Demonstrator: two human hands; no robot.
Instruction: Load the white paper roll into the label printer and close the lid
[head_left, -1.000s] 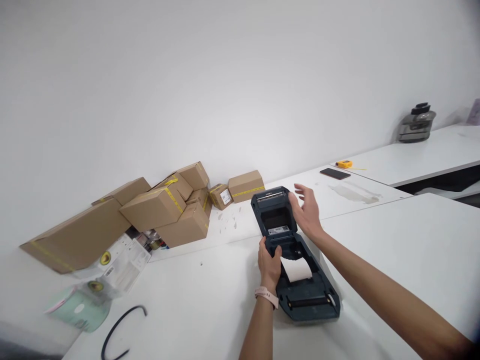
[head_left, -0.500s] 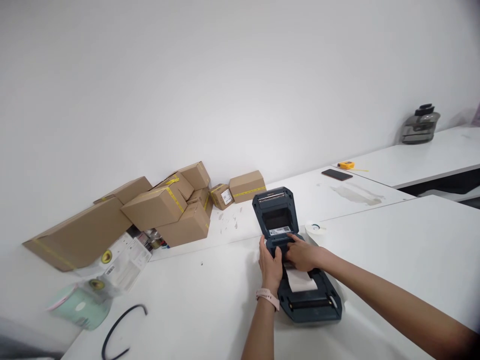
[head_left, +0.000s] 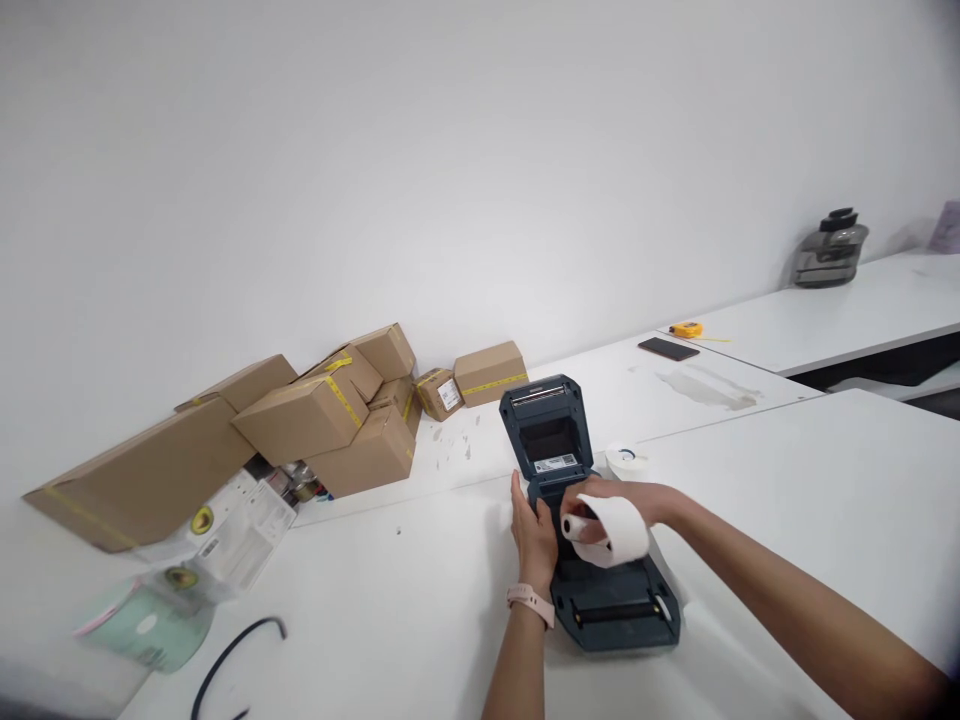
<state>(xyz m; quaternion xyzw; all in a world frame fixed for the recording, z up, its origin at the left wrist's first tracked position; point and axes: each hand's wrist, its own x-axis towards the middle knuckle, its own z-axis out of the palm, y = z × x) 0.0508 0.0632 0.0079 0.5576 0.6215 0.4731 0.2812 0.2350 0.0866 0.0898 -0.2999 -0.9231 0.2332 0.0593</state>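
Note:
A dark label printer (head_left: 622,620) stands on the white table with its lid raised and its inside showing. My left hand (head_left: 534,540) grips the printer's left side, fingers along the outer wall and thumb over the edge. Above the printer's open bay, my right hand (head_left: 589,500) holds a small roll of white label paper (head_left: 624,530) with a loose strip curling out to the right. The roll's round end with its core faces left. Parts of the right fingers are hidden behind the paper.
Behind the printer lies another white roll (head_left: 628,460). Cardboard boxes (head_left: 300,420) are piled at the left by the wall, near a green container (head_left: 154,620) and a black cable (head_left: 240,650). A phone (head_left: 667,348), a yellow tape measure (head_left: 686,329) and a jug (head_left: 831,250) sit farther right.
My right hand has lifted the paper roll up out of the printer's bay, and its strip now curls in the air. My left hand stays at the printer's side.

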